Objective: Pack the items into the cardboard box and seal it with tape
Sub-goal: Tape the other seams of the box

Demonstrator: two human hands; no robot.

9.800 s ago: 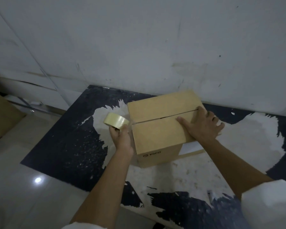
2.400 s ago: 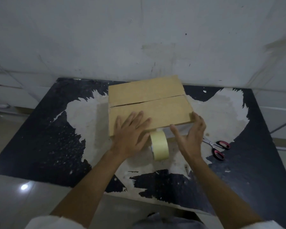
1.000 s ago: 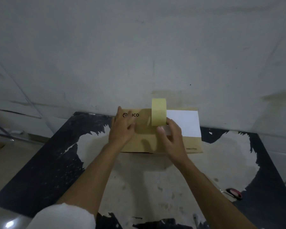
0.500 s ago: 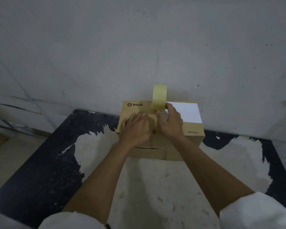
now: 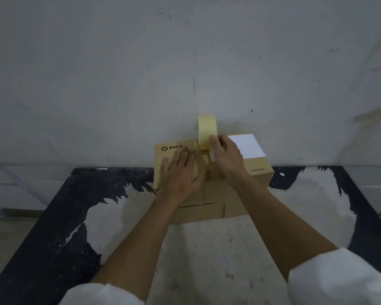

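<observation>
A brown cardboard box (image 5: 259,171) with a PICO logo and a white label stands against the wall, tipped so its printed face points up. Its closed flaps face me. My left hand (image 5: 182,175) lies flat with spread fingers on the printed face, over a strip of tape. My right hand (image 5: 226,158) holds the yellowish tape roll (image 5: 206,130) upright at the box's far edge, thumb on the tape band.
The box rests on a black tabletop (image 5: 59,230) with worn pale patches. A grey wall (image 5: 185,62) rises right behind the box. White sleeves cover both my upper arms at the bottom of the view.
The box was turned onto its side, printed face up. Over the last second my right hand carried the roll farther back across it, and my left hand slid onto the tape strip.
</observation>
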